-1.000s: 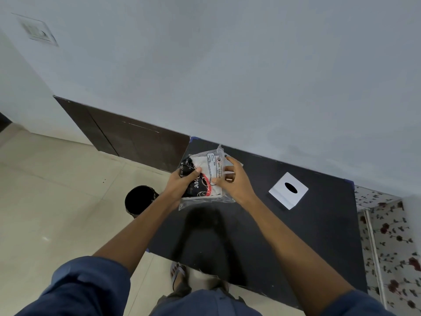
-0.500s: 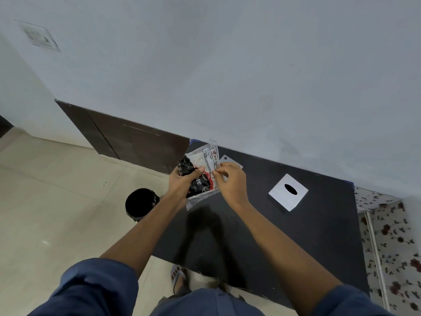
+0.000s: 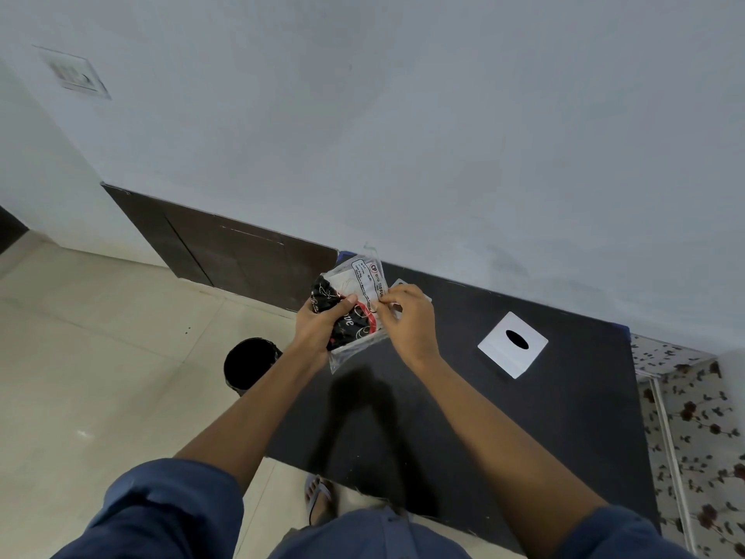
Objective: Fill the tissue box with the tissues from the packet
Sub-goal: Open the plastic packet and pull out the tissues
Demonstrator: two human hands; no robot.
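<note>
1 packet and 1 tissue box show. The left hand grips the packet above the worktop; the right hand pinches its edge. The box lies well right.

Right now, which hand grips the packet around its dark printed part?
The left hand: it wraps the tissue packet's dark part; the right hand only pinches its edge.

I look down on a black table pushed against a pale grey-blue wall. A switch plate sits high on that wall to my left. Along its base runs a dark brown panel. The floor is cream tile, with a black round bin standing just beside the table's left edge. At far right I see a floral-patterned surface.
</note>
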